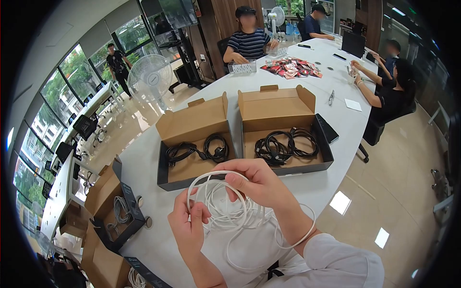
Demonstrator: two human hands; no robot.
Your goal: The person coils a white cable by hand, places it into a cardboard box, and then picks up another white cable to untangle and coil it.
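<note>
A white cable (218, 217) lies in a loose tangle on the white table, and part of it rises in a loop between my hands. My left hand (188, 221) is curled round the left side of that loop. At the top of the loop, my right hand (254, 181) pinches the cable between thumb and fingers. A length of it hangs past my right forearm. Just beyond my hands stand two open cardboard boxes, the left box (192, 180) and the right box (293, 169), each with coiled black cables (276, 148) inside.
To the left, an open box (127, 230) holds a grey cable (121, 210); another box (103, 261) below it holds white cable. Red packets (293, 68) lie piled farther up the table (343, 139). Several people sit around it. A standing fan (150, 77) is behind the boxes.
</note>
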